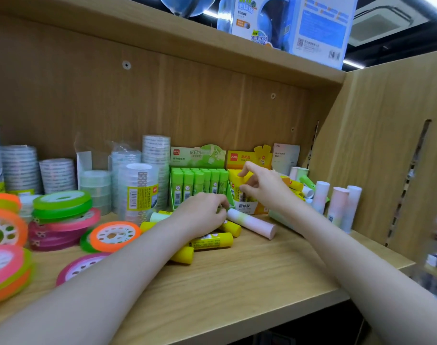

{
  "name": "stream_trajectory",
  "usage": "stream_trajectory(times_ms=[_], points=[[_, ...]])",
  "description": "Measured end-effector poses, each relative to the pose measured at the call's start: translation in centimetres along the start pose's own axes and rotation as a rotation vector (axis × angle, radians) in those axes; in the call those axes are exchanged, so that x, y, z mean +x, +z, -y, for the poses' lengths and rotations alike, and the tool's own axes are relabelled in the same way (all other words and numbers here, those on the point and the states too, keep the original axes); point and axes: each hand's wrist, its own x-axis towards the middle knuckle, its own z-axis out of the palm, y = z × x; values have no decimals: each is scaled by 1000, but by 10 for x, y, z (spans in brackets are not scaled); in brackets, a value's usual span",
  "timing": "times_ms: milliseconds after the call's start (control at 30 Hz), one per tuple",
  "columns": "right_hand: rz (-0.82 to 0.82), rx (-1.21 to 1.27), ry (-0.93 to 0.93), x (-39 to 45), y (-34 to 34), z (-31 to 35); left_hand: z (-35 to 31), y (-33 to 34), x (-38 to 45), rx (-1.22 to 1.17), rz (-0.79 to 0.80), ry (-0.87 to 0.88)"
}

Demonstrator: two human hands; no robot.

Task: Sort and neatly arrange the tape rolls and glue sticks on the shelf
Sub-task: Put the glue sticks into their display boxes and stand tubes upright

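Yellow glue sticks [211, 241] with printed labels lie loose on the wooden shelf [249, 282], before a green display box [198, 185] of upright green sticks. The right hand [261, 186] pinches a yellow stick [240, 181] standing in the yellow display box [247, 207]. The left hand [202, 212], fingers curled, grips something small among the loose sticks; what, I cannot tell. Neon tape rolls [63, 210] lie left.

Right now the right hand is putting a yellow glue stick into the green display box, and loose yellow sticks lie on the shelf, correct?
Not quite. In the head view the right hand holds the yellow glue stick at the yellow display box, not the green display box beside it. Loose yellow sticks do lie on the shelf.
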Motion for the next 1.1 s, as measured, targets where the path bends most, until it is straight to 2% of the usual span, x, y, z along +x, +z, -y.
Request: stream_trajectory(times_ms=[133, 167, 233, 300, 367, 433, 533, 600, 633, 733, 800, 967, 1100], points=[[139, -112, 0, -4, -6, 2, -3, -3, -2, 15, -51, -8], [128, -137, -4, -9, -10, 1, -4, -5, -2, -2, -83, -21], [-27, -118, -24, -23, -18, 2, -4, -8, -1, -49, -165, -50], [-127, 34, -78, -43, -20, 12, -3, -11, -1, -79, -231, -77], [0, 43, -170, -60, -14, 22, -2, -12, -2, -75, -240, -103], [142, -68, -230, -68, -2, 25, -3, -11, -4, -45, -228, -109], [149, -160, -181, -68, 7, 21, -3, -10, -5, -26, -228, -103], [42, -112, -139, -66, 5, 20, -2, -10, -5, -30, -227, -101], [-62, -33, -91, -64, 1, 20, -2, -10, -5, -33, -227, -96], [-365, 364, 138, -48, -25, 13, -2, -9, -5, -27, -221, -72], [-419, 489, 221, -34, -38, 3, -3, -8, -5, -23, -203, -55], [-397, 236, 167, -5, -33, -6, -3, -6, -4, 33, -158, -57], [-241, 26, 62, 4, -16, -6, -1, -5, -4, 37, -151, -49]])
